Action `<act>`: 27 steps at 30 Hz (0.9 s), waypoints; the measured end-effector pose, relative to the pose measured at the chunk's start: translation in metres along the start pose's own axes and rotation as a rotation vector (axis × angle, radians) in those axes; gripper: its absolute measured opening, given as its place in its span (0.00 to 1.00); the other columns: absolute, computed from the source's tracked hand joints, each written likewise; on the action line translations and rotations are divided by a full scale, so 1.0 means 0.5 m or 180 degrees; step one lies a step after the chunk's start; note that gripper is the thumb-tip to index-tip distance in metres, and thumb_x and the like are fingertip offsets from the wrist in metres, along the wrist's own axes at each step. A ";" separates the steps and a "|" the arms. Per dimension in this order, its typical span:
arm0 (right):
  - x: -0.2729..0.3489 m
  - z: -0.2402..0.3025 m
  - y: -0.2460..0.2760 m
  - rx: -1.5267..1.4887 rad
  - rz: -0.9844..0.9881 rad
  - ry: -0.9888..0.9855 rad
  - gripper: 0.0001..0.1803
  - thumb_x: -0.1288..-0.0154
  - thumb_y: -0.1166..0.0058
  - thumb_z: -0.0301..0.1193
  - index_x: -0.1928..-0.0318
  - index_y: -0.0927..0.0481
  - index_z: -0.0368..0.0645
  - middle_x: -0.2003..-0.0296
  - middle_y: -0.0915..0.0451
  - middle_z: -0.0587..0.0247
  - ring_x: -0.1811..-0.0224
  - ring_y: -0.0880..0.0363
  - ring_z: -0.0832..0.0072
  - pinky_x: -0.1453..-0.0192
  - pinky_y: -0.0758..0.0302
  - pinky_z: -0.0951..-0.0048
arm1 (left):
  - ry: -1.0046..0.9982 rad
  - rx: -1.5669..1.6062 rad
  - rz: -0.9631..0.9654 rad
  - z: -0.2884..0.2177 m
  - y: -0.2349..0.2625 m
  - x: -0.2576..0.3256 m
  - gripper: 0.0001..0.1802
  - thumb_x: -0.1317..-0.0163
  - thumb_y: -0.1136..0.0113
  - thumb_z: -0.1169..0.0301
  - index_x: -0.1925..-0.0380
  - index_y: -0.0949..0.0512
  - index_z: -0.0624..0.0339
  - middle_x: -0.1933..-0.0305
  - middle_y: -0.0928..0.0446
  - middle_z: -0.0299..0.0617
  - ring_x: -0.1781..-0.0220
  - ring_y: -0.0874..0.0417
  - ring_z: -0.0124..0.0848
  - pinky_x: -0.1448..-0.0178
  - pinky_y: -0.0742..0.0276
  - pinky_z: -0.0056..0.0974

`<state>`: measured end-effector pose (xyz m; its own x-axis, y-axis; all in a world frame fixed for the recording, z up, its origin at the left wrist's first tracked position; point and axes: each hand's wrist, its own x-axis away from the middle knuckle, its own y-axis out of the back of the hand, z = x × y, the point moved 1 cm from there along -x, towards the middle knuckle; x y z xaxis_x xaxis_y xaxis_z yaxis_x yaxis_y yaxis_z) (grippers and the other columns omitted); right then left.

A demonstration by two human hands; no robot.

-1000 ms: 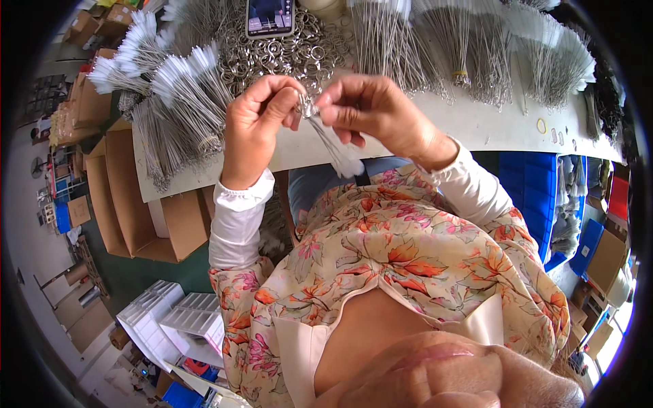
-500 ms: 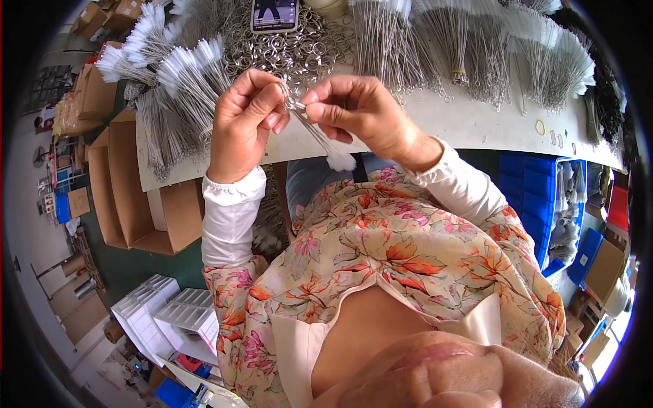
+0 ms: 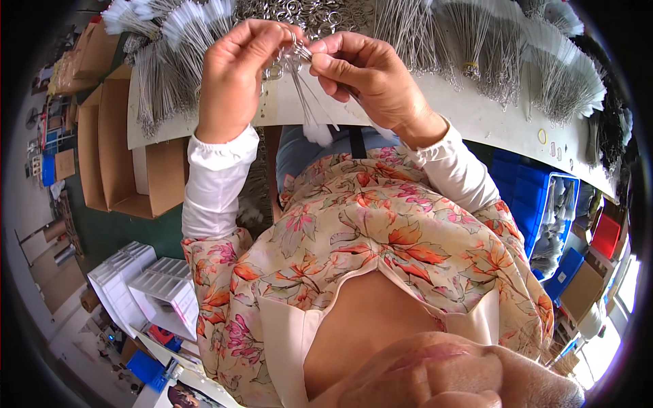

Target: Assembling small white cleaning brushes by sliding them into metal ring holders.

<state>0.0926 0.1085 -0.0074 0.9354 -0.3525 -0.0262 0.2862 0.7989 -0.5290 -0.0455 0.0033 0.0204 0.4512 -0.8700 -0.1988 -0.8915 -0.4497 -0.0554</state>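
My left hand [image 3: 235, 78] pinches a metal split ring [image 3: 294, 38] between thumb and fingertips, above the near edge of the table. Several thin wire brushes [image 3: 300, 87] hang below the ring, their white bristle tips [image 3: 317, 133] pointing down toward my lap. Close beside it, my right hand [image 3: 374, 78] is closed on the looped ends of wire brushes, which meet the ring. Another white tip [image 3: 385, 132] shows below my right wrist. My fingers partly hide how the loops sit on the ring.
Loose metal rings [image 3: 320, 15] lie piled at the table's back. Bundles of wire brushes [image 3: 469, 41] line the far right, with more bundles [image 3: 166, 75] at left. An open cardboard box [image 3: 126, 149] stands left of the table [image 3: 503, 122]; blue bins [image 3: 520, 187] stand at right.
Both hands appear higher in the picture, and the phone has left the view. The hanging brushes have spread, with a second white tip now showing under my right hand.
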 end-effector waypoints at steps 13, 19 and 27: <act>-0.043 -0.021 -0.041 0.1117 -0.0324 0.0800 0.06 0.39 0.43 0.27 0.65 0.21 0.36 0.70 0.20 0.65 0.67 0.24 0.81 0.62 0.26 0.82 | 0.0475 0.1191 -0.0767 0.010 0.026 0.033 0.08 0.36 0.48 0.71 0.66 0.23 0.65 0.67 0.21 0.42 0.65 0.18 0.33 0.58 0.18 0.38; -0.078 -0.019 -0.045 0.1417 -0.0260 0.0673 0.07 0.39 0.43 0.26 0.63 0.20 0.34 0.70 0.19 0.64 0.69 0.23 0.82 0.66 0.27 0.81 | 0.0739 0.1263 -0.0619 -0.002 0.032 0.039 0.11 0.34 0.50 0.68 0.62 0.24 0.64 0.65 0.21 0.42 0.64 0.18 0.33 0.59 0.16 0.40; -0.105 -0.018 -0.041 0.1646 -0.0135 -0.0080 0.08 0.39 0.44 0.30 0.70 0.20 0.36 0.77 0.24 0.70 0.77 0.32 0.85 0.72 0.38 0.82 | 0.0510 0.0957 -0.0004 0.067 0.046 0.076 0.15 0.32 0.52 0.62 0.55 0.28 0.61 0.63 0.23 0.38 0.60 0.22 0.27 0.55 0.24 0.31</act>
<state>0.0358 0.1061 -0.0029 0.9237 -0.3831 0.0099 0.3832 0.9228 -0.0406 -0.0500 -0.0334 -0.0214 0.4319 -0.9009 -0.0436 -0.8523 -0.3918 -0.3464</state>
